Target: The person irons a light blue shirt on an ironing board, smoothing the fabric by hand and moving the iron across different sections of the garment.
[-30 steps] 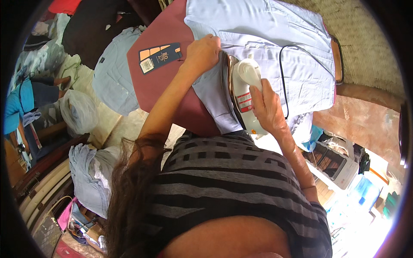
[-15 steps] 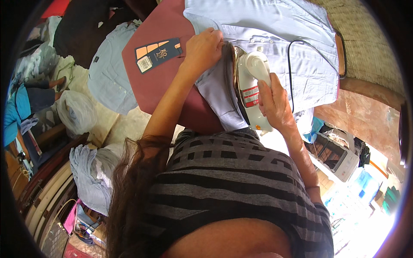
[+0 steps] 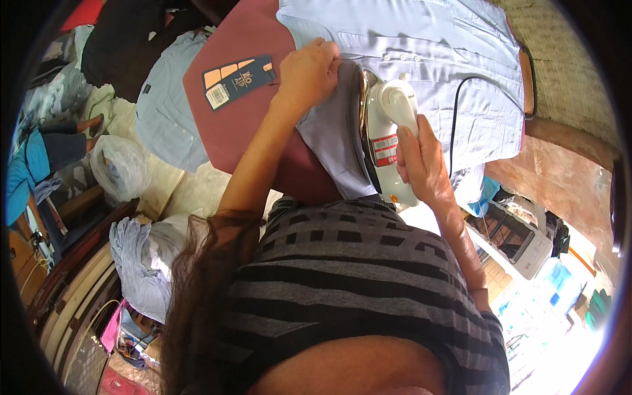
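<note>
A light blue buttoned shirt [image 3: 447, 99] is spread over a maroon-covered ironing board [image 3: 224, 141]. My right hand [image 3: 426, 161] is wrapped round the handle of a white iron [image 3: 376, 122], which lies on the near part of the shirt, its tip pointing away from me. At the shirt's left edge, just left of the iron's tip, my left hand [image 3: 309, 76] is closed on the cloth. The fabric between my left hand and the iron looks shaded grey. A dark blue and orange hang tag [image 3: 238, 80] lies flat on the board, left of my left hand.
The iron's black cord [image 3: 455, 112] loops over the shirt to the board's right end. Another light blue shirt [image 3: 168, 108] hangs beyond the left edge. Bundled clothes [image 3: 135, 263] and a clear plastic bag [image 3: 118, 168] are at left. A white appliance [image 3: 526, 253] stands at lower right.
The iron and my right hand have shifted very slightly right and toward me. The shirt's right part and the cord have moved a little right. My left hand keeps its closed hold.
</note>
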### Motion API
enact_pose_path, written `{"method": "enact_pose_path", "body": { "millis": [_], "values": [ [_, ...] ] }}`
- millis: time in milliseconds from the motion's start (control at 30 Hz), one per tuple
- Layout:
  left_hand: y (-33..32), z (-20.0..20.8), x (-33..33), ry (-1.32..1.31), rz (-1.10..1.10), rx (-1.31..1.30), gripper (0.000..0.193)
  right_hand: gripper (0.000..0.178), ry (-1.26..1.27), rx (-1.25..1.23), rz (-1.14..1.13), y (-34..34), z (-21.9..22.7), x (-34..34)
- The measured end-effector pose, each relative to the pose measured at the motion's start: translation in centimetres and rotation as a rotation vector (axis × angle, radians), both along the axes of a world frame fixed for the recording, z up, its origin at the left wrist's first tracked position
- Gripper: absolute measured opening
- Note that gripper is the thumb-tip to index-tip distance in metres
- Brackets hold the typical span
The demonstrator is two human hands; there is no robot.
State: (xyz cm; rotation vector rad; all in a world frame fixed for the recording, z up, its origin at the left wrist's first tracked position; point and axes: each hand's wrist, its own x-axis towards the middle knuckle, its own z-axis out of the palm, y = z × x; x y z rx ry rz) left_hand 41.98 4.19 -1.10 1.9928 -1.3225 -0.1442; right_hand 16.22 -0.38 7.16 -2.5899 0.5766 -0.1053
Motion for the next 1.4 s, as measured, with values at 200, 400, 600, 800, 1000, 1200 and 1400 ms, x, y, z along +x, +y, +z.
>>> {"method": "enact_pose_path", "body": {
  "millis": [200, 400, 600, 800, 1000, 1200, 1400],
  "values": [
    [0.0, -0.3, 0.2, 0.030, -0.023, -0.020, 0.010, 0.051, 0.123, 0.207, -0.105, -1.0, 0.6, -1.2],
    [1.0, -0.3, -0.4, 0.144, -0.027, -0.233, 0.008, 0.024, 0.024, 0.897, -0.446, -7.3, 5.3, -4.1],
    [2.9, 1.0, -5.1, -0.206, -0.060, -0.198, 0.026, 0.027, 0.167, 0.639, -0.355, -12.8, 10.4, -3.9],
    [3.9, 0.7, -7.1, -0.238, 0.015, -0.050, 0.034, 0.033, 0.111, 0.234, -0.036, -17.9, 13.1, 1.4],
    [3.9, 1.5, -10.5, -0.187, 0.149, -0.024, 0.039, 0.033, 0.060, -0.005, 0.493, -21.1, 10.2, 12.1],
    [1.3, 0.6, -13.9, -0.148, 0.186, 0.042, 0.051, 0.040, 0.167, -0.065, 0.778, -21.5, 6.8, 20.1],
    [-0.3, 0.1, -15.9, -0.039, 0.202, 0.122, 0.059, 0.040, 0.160, 0.014, 0.918, -22.2, 4.9, 23.3]
  ]
}}
